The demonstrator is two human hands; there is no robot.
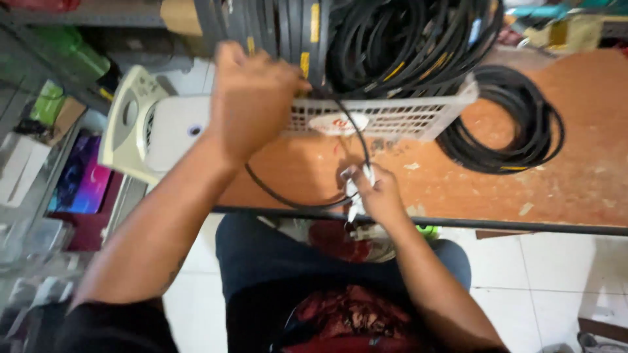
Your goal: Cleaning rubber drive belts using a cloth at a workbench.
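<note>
A thin black cable [307, 196] loops from the left hand [252, 98], closed on the white grille [392, 117], to the right hand [376, 189] pinching its white plug [353, 189].

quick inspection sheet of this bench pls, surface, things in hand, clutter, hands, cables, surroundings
surface: worn orange-brown wooden table, chipped and flecked with white scraps
job's things: cream plastic fan-like appliance with white slotted grille, lying flat; thin black cord looping off the edge
clutter: nothing seen beyond scraps
grippers: left hand on the appliance body; right hand pinching the cord's white end piece
cables: coiled black rubber belts on the table, more hanging behind
surroundings: cluttered shelves at left, white tiled floor
</note>
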